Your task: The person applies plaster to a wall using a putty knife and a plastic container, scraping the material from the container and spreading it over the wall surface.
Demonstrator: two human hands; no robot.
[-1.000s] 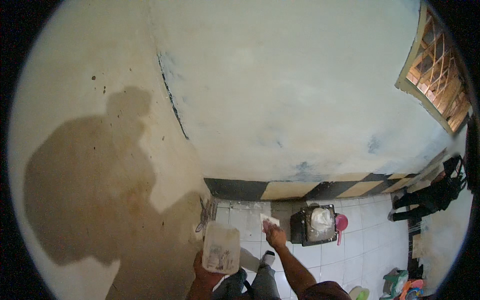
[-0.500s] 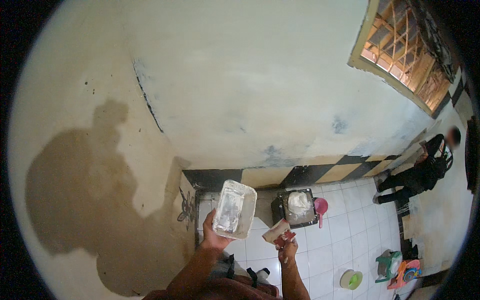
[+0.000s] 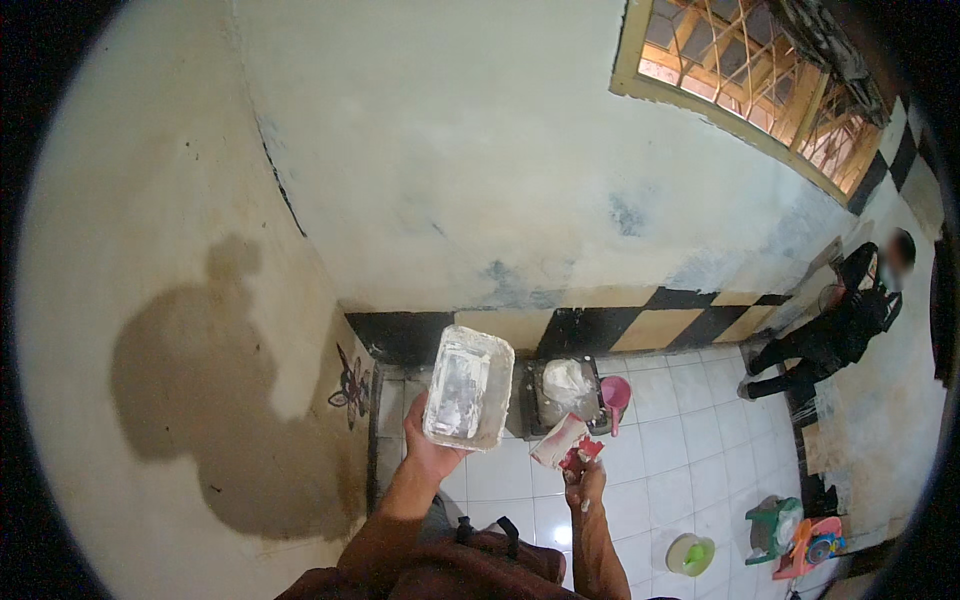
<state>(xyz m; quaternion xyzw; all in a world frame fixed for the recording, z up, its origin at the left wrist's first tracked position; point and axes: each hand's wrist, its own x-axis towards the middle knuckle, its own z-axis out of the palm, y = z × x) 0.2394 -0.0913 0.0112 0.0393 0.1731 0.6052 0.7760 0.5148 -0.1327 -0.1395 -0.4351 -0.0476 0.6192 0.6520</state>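
Note:
My left hand (image 3: 428, 452) grips a rectangular plastic container (image 3: 468, 390) by its lower left side. White putty is smeared over its bottom and walls. My right hand (image 3: 587, 484) is closed on a putty scraper (image 3: 562, 442) with a red grip and a wide pale blade coated in putty. White smears mark the fingers and wrist of that hand. Just beyond the scraper, a dark square tub (image 3: 541, 410) on the floor bears a heap of white paste (image 3: 567, 382). Beside it lies a pink dipper (image 3: 615, 393).
A wall (image 3: 420, 190) with patchy filler and a black-and-cream checkered band (image 3: 585, 330) rises ahead, with a barred window (image 3: 750, 80) upper right. Another person (image 3: 835, 330) in dark clothes stands at right. A pale bucket (image 3: 690, 554), a green stool (image 3: 765, 530) and an orange chair (image 3: 800, 550) stand lower right.
The view has shifted, so window, tub and bucket appear further left, the wall and tub higher. Both hands have risen slightly in view, still holding container and scraper.

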